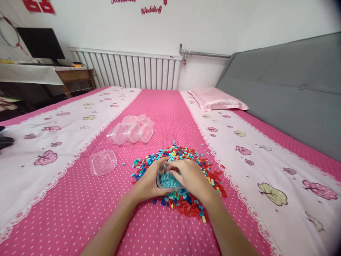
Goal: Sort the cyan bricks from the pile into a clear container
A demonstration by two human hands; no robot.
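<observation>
Tub (174, 188), likely light and flexible, best rim-held, is cupped by left hand (148, 180) amid brick pile (189, 209), right hand's (192, 176) hold unclear.

Bare left hand (148, 179), bare right hand (194, 176); slim bare forearms (114, 221); slender fingers (175, 164).

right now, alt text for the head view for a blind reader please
A person's left hand holds a clear container of light-blue pieces, the right hand over its opening, a multicoloured pile around it on a pink bedspread. Off to the left lie more clear containers and a flat lid.
</observation>
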